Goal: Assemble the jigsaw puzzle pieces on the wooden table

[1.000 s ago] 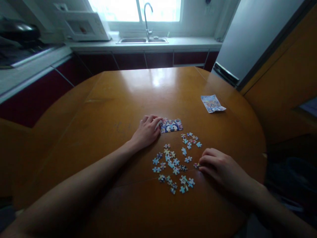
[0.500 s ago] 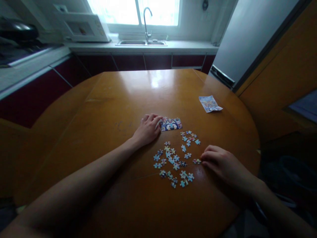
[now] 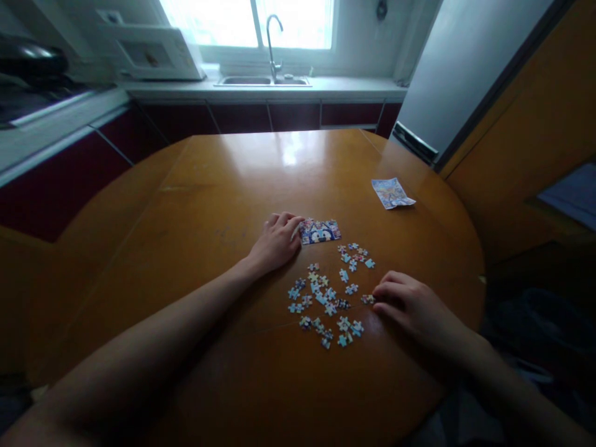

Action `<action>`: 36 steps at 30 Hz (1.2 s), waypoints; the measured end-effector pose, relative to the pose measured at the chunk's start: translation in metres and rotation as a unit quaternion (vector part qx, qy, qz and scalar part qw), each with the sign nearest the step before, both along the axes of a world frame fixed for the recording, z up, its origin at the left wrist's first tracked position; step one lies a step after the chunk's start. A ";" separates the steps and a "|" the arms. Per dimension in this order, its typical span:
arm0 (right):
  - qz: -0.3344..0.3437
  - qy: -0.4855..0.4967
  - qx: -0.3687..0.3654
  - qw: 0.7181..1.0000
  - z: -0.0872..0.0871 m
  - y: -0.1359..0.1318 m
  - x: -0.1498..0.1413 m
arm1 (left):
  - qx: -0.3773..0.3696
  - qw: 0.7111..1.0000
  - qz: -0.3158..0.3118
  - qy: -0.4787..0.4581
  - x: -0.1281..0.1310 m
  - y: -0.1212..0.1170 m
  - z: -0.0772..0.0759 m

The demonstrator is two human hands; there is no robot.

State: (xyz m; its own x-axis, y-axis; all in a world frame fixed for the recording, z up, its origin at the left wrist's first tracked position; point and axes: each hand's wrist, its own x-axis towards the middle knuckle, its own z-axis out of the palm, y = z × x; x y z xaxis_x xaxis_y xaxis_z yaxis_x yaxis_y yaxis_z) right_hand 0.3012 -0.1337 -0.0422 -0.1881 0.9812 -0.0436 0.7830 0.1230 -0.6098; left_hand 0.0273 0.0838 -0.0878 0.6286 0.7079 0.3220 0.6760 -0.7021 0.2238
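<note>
A partly joined jigsaw puzzle [image 3: 321, 232] with a blue and white cartoon face lies flat on the wooden table. My left hand [image 3: 278, 241] rests at its left edge, fingers loosely spread and the fingertips touching that edge. Loose puzzle pieces [image 3: 330, 293] are scattered nearer to me, mostly light blue with some multicoloured ones. To their right, my right hand [image 3: 406, 302] is low over the table, thumb and fingers pinched on the end of a multicoloured puzzle piece [image 3: 367, 299]. The fingertips partly cover that piece.
A creased printed picture sheet [image 3: 392, 193] lies toward the right of the round-ended wooden table [image 3: 223, 180]. Past the far edge are a counter with a sink [image 3: 246, 81] and a microwave [image 3: 153, 53]. A fridge [image 3: 470, 74] stands at the right.
My view has shifted slightly. My right hand stays by the multicoloured piece at the right of the scattered pieces, its fingers moving a little. My left hand stays at the joined puzzle's edge.
</note>
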 end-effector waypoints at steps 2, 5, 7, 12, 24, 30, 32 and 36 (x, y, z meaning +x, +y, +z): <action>0.005 0.003 0.003 1.000 -0.001 -0.001 -0.001 | -0.002 1.000 0.002 -0.001 0.000 0.000 0.000; 0.007 0.003 0.014 1.000 -0.005 -0.002 -0.003 | -0.003 1.000 0.002 -0.001 0.000 0.000 -0.001; 0.005 0.001 0.022 1.000 -0.008 -0.002 -0.005 | -0.005 1.000 0.001 0.001 0.000 0.000 0.000; -0.008 -0.017 0.043 0.999 -0.011 0.000 -0.011 | -0.006 1.000 0.003 0.002 0.001 -0.002 0.002; 0.000 0.009 0.071 0.997 -0.005 0.006 -0.022 | -0.006 1.000 0.006 0.009 0.002 -0.002 0.002; 0.059 0.023 0.082 0.995 -0.007 0.008 -0.036 | -0.004 1.000 0.006 0.016 0.001 -0.004 0.005; 0.072 0.012 0.084 0.994 -0.008 0.011 -0.039 | -0.007 1.000 0.009 0.015 0.001 -0.004 0.005; 0.097 -0.019 0.089 0.991 -0.010 0.016 -0.044 | -0.011 1.000 0.007 0.008 0.001 -0.005 0.005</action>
